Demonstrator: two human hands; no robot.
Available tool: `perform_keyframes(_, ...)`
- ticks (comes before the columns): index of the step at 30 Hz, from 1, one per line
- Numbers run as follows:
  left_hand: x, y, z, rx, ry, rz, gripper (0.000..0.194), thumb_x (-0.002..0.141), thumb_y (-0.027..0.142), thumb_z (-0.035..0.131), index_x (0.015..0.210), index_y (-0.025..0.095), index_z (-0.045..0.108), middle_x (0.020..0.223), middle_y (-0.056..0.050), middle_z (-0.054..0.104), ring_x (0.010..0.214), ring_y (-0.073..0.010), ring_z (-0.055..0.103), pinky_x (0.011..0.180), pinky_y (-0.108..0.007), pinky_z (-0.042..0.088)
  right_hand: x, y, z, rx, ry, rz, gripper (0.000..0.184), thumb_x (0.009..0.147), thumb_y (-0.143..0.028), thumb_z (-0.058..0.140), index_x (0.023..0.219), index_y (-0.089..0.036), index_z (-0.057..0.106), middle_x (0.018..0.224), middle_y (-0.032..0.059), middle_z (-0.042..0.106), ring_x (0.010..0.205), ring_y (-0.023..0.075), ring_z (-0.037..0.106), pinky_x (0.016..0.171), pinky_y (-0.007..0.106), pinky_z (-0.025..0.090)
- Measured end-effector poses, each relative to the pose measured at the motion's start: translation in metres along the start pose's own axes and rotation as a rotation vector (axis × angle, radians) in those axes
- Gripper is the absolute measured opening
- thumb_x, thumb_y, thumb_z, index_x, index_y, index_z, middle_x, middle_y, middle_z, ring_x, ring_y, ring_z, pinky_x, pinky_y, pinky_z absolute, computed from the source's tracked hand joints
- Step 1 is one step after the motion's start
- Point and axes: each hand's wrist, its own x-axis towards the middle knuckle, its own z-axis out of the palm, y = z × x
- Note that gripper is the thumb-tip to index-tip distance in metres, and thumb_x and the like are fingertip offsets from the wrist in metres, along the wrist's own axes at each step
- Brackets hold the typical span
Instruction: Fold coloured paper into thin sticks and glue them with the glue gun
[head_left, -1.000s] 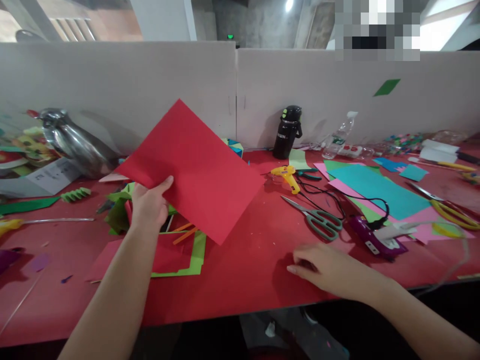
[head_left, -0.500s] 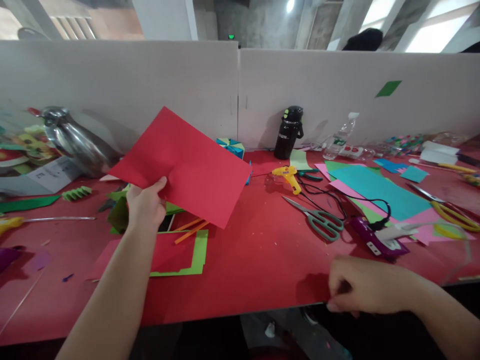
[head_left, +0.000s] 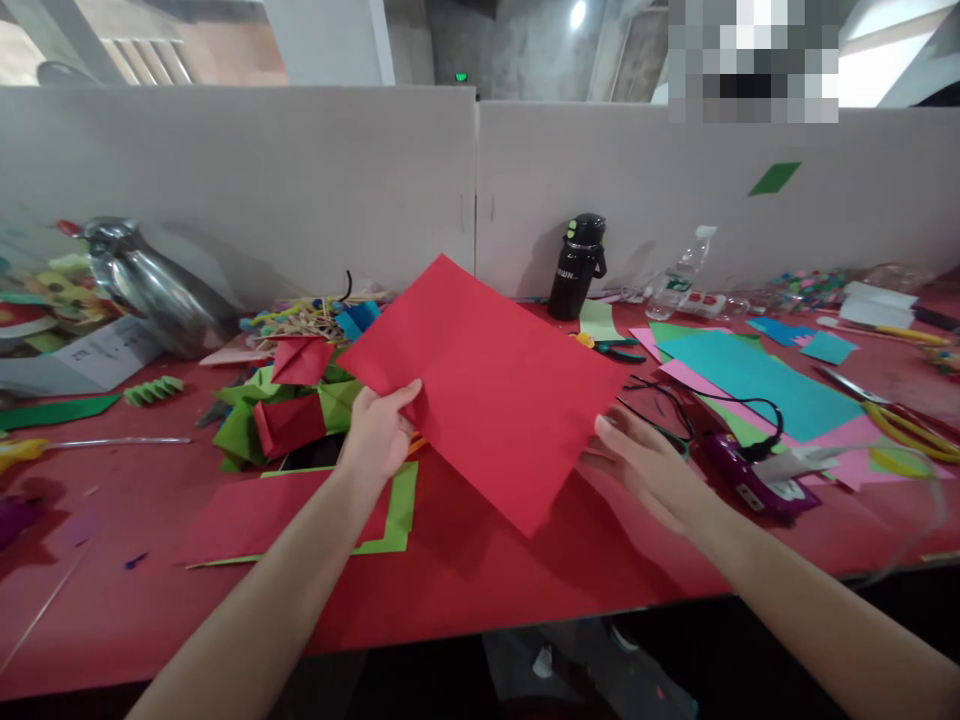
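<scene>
Between hands [head_left: 379,430], red sheet [head_left: 491,385]; beyond, capped black bottle [head_left: 574,270]

Red paper sheet [head_left: 487,380], held up off the red tabletop [head_left: 465,600].
Plain, one solid red, four straight edges, no folds or marks visible. Fairly flat, turned cornerwise: one corner points away toward the far side, one toward the near edge. Left hand [head_left: 381,428] pinches its near-left edge, thumb on top. Right hand [head_left: 649,470] at the right corner, thumb at the edge; firm grip unclear.
</scene>
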Motion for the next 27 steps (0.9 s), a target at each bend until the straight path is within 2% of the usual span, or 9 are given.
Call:
perform_keyframes(4, -0.001, 0.008, -0.002, 0.062, -0.101, -0.173, 0.038, 0.069, 0.013, 0.074, 0.107, 0.016, 0.069, 0.109, -0.01, 0.076, 0.104, -0.0288, 0.072, 0.091, -0.042, 0.06, 0.011, 0.004, -0.015, 0.01, 0.065, 0.04, 0.031, 0.073, -0.045, 0.084, 0.087, -0.022, 0.069, 0.092, 0.0051, 0.075, 0.084, 0.0211, 0.071, 0.082, 0.039, 0.06)
perform_keyframes(7, 0.012, 0.03, -0.019, 0.171, -0.059, -0.191, 0.032, 0.076, 0.02, 0.068, 0.107, 0.018, 0.069, 0.113, -0.01, 0.075, 0.1, -0.0275, 0.073, 0.081, -0.038, 0.062, 0.011, 0.013, -0.039, -0.137, 0.052, 0.113, 0.034, 0.069, -0.046, 0.087, 0.071, -0.018, 0.067, 0.076, 0.0052, 0.072, 0.073, 0.0209, 0.07, 0.074, 0.037, 0.06)
perform_keyframes(9, 0.021, 0.041, -0.031, 0.277, -0.139, -0.213, 0.034, 0.078, 0.025, 0.068, 0.112, 0.017, 0.067, 0.118, -0.013, 0.073, 0.097, -0.0254, 0.073, 0.077, -0.033, 0.061, 0.007, 0.018, -0.055, -0.258, 0.06, 0.126, 0.035, 0.068, -0.047, 0.086, 0.072, -0.017, 0.069, 0.072, 0.005, 0.071, 0.069, 0.0207, 0.068, 0.069, 0.036, 0.059)
perform_keyframes(12, 0.026, 0.043, -0.043, 0.51, -0.316, -0.308, 0.054, 0.077, 0.033, 0.077, 0.126, 0.019, 0.058, 0.128, -0.015, 0.068, 0.098, -0.0253, 0.073, 0.077, -0.035, 0.061, -0.001, 0.02, -0.071, -0.302, 0.032, 0.15, 0.036, 0.071, -0.047, 0.084, 0.09, -0.018, 0.075, 0.086, 0.0078, 0.077, 0.08, 0.0246, 0.072, 0.076, 0.038, 0.059)
perform_keyframes(16, 0.023, 0.026, -0.04, 0.894, -0.48, -0.067, 0.068, 0.071, 0.047, 0.083, 0.13, 0.022, 0.059, 0.136, -0.013, 0.064, 0.11, -0.0271, 0.068, 0.09, -0.041, 0.058, -0.008, 0.015, -0.072, -0.341, 0.005, 0.168, 0.037, 0.072, -0.046, 0.082, 0.097, -0.02, 0.076, 0.095, 0.0084, 0.079, 0.09, 0.0295, 0.074, 0.086, 0.044, 0.058)
perform_keyframes(18, 0.019, 0.021, -0.034, 0.969, -0.636, 0.02, 0.059, 0.078, 0.056, 0.075, 0.125, 0.022, 0.064, 0.134, -0.011, 0.066, 0.112, -0.0275, 0.067, 0.097, -0.043, 0.054, -0.007, 0.013, -0.07, -0.379, -0.007, 0.156, 0.035, 0.074, -0.048, 0.08, 0.096, -0.022, 0.076, 0.097, 0.0082, 0.079, 0.094, 0.0311, 0.073, 0.089, 0.046, 0.057)
perform_keyframes(20, 0.012, 0.021, -0.028, 0.99, -0.768, 0.012, 0.053, 0.088, 0.062, 0.06, 0.122, 0.022, 0.067, 0.128, -0.01, 0.069, 0.115, -0.0272, 0.066, 0.101, -0.042, 0.051, -0.004, 0.012, -0.068, -0.427, -0.027, 0.145, 0.034, 0.074, -0.05, 0.079, 0.094, -0.022, 0.076, 0.097, 0.0086, 0.079, 0.098, 0.0324, 0.073, 0.09, 0.047, 0.057)
perform_keyframes(24, -0.005, 0.027, -0.017, 1.286, -0.775, 0.128, 0.05, 0.093, 0.064, 0.049, 0.117, 0.026, 0.072, 0.122, -0.004, 0.073, 0.114, -0.0262, 0.066, 0.102, -0.04, 0.049, 0.001, 0.013, -0.067, -0.549, -0.094, 0.067, 0.033, 0.074, -0.052, 0.077, 0.087, -0.021, 0.075, 0.093, 0.0085, 0.078, 0.096, 0.0306, 0.072, 0.087, 0.044, 0.057)
perform_keyframes(27, -0.013, 0.028, -0.012, 1.412, -0.768, 0.21, 0.048, 0.098, 0.06, 0.04, 0.115, 0.029, 0.072, 0.122, -0.002, 0.073, 0.112, -0.0247, 0.067, 0.099, -0.038, 0.05, 0.002, 0.015, -0.068, -0.71, -0.1, 0.003, 0.036, 0.077, -0.054, 0.074, 0.073, -0.02, 0.068, 0.078, 0.0057, 0.073, 0.079, 0.0258, 0.07, 0.07, 0.038, 0.057)
